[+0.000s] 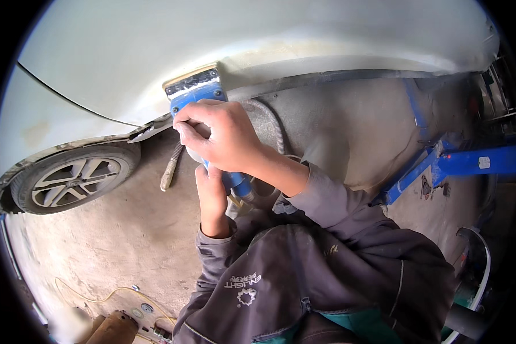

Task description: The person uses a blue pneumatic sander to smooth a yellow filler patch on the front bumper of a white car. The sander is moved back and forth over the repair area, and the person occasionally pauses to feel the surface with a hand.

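A blue power sander with a rectangular pad stands against the lower edge of a pale car body panel. My right hand is closed over the top of the sander, fingers bent round its front grip. Lower down, my left hand grips the sander's rear body, its thumb up and its other fingers mostly hidden. Dusty, yellowish sanded patches show on the panel around the pad. A ribbed grey hose curves behind my right wrist.
To the left is the car's wheel. A thin tool with a pale handle shows beneath the panel, left of my hands. A blue lift arm extends in from the right. A yellowish air line and a brown cylinder lie at lower left.
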Demonstrator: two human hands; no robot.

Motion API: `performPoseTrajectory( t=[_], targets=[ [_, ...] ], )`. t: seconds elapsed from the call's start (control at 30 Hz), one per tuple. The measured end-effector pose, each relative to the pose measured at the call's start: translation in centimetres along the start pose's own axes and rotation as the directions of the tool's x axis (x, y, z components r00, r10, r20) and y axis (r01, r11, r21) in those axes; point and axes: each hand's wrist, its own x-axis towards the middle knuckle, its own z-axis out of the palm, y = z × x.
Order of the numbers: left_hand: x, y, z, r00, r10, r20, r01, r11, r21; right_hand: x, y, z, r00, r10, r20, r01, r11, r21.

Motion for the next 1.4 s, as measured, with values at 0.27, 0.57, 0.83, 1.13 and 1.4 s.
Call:
performPoseTrajectory(
  t=[0.27,0.57,0.83,1.13,1.4],
  targets=[
    [-0.4,-1.5,-2.2,0.998,0.012,0.066,0.000,0.984,-0.180,0.5,-0.6,1.9,0.996,-0.052,0.070,0.053,0.999,-0.013],
    [1.4,-0.9,8.9,0.980,-0.065,0.187,0.044,0.992,0.115,-1.0,2.2,-9.9,0.986,0.111,-0.125,-0.105,0.993,0.054],
    [1.2,-0.7,14.7,0.936,-0.178,0.302,0.178,0.984,0.030,-2.1,2.8,-15.8,0.950,0.280,-0.138,-0.267,0.958,0.106],
    [-0.7,-1.4,11.2,0.973,-0.178,0.144,0.155,0.975,0.161,-1.8,2.7,-11.9,0.995,0.063,-0.074,-0.064,0.998,-0.010],
    [0.1,-2.2,10.5,0.988,-0.054,0.142,0.039,0.993,0.107,-0.9,2.4,-11.2,0.995,0.093,-0.037,-0.094,0.995,-0.042]
  ],
)
